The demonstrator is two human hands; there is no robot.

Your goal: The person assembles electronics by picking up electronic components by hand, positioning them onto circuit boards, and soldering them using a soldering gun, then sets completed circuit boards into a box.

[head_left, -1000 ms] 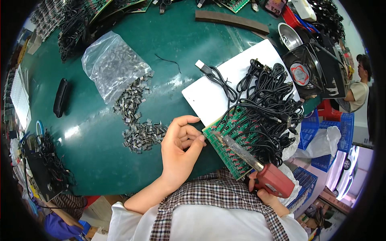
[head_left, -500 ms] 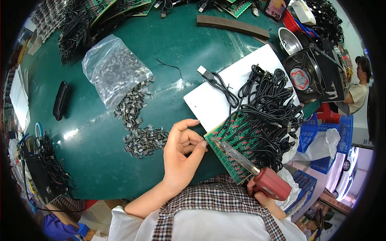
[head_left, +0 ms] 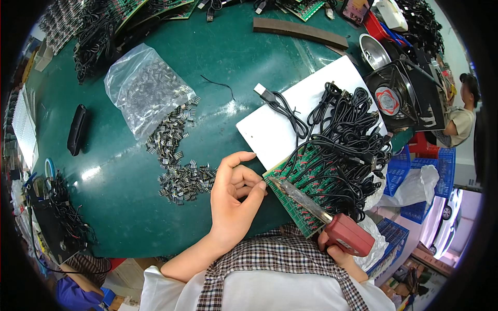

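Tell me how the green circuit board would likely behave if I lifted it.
The green circuit board looks flat and would probably stay stiff. The looped black cables heaped over it would likely flop and drag. Piled rightward, they may tip it that way.

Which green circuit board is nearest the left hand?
The board under the red-handled soldering iron, partly covered by black cables; the other green boards lie toward the table's far side.

A white top (head_left: 264, 293) with loose sleeves (head_left: 161, 290) is worn beneath a plaid apron (head_left: 275, 255) (small checks of dark brown, black and white) with matching shoulder straps (head_left: 210, 289).
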